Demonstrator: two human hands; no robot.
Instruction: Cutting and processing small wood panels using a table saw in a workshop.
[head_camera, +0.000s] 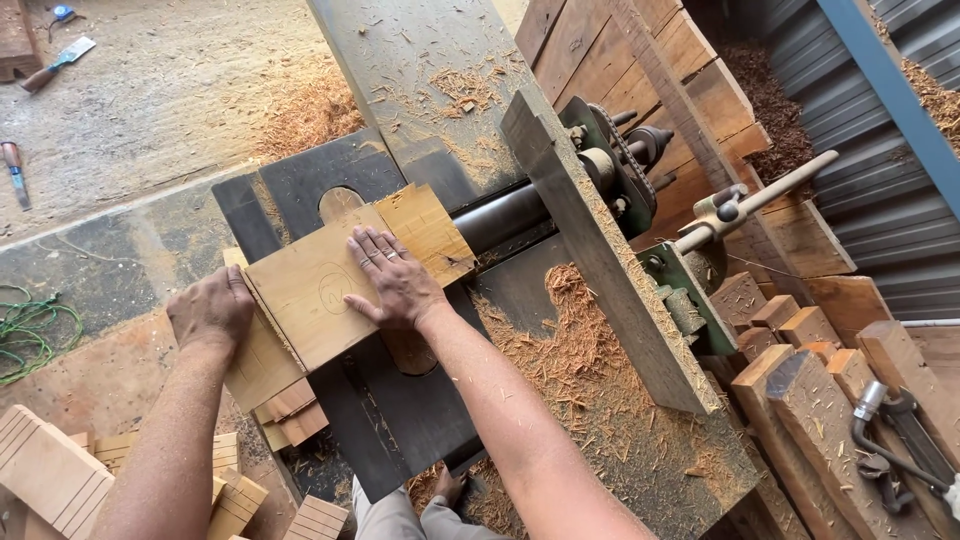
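Observation:
A flat wooden board (310, 280) with a round mark on its face lies on the dark metal table (300, 180) of a woodworking machine. My right hand (395, 280) presses flat on the board's top, fingers spread. My left hand (212, 310) grips the board's near left edge. Under the board sit further wooden pieces (285, 400), stacked and sticking out toward me. A steel roller (500, 215) runs just right of the board, beside an upright fence (600, 260).
Sawdust and shavings (580, 350) cover the machine's right side. Grooved wooden blocks (50, 470) lie at lower left. Timber offcuts (810, 380) and a clamp (900, 440) sit at right. A lever with a wooden handle (770, 195) juts out. Tools (15, 170) lie on the floor.

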